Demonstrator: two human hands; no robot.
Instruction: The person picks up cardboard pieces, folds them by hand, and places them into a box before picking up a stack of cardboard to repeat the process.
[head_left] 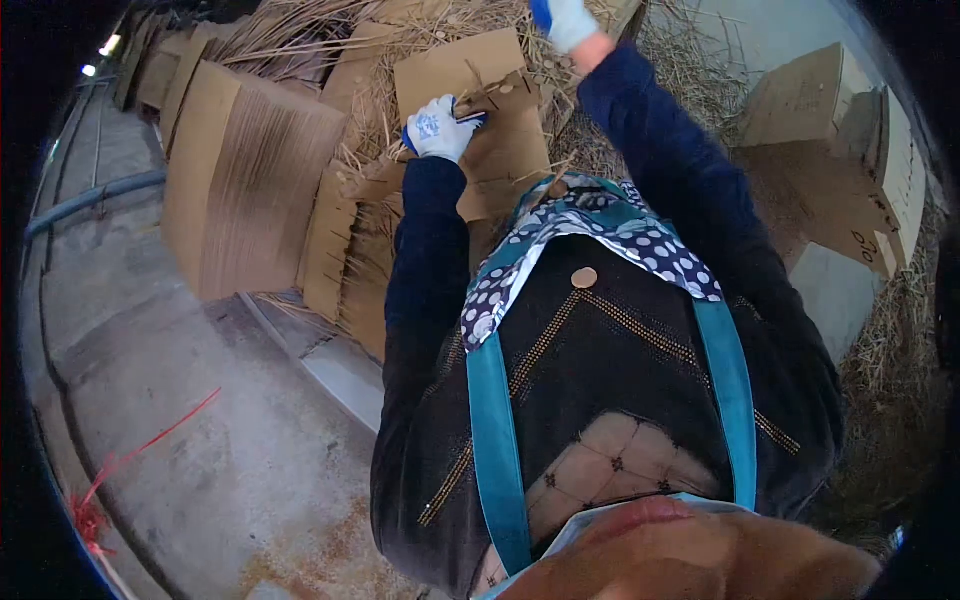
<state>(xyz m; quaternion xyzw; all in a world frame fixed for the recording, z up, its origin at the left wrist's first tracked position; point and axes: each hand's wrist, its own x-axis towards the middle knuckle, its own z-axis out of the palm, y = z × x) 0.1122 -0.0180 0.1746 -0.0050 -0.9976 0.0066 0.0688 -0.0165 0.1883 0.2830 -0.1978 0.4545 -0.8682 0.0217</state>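
Observation:
My left hand (440,130), in a white glove with blue on the palm side, is at an opened cardboard box (510,150) with dry stalks around it. Its fingers look closed near the cardboard edge and some stalks; what lies between them is hidden. Farther up and to the right, my right hand (567,22) wears a similar glove and is cut off by the top of the view. Its fingers cannot be made out. Dry straw-like stalks (690,70) lie beneath and beside it.
A thick stack of flattened cardboard (250,180) stands at the left, beside the concrete floor (200,390). At the right is another cardboard box (830,150) among loose stalks. Red string (90,520) lies at the lower left, and a blue pipe (100,195) runs along the left side.

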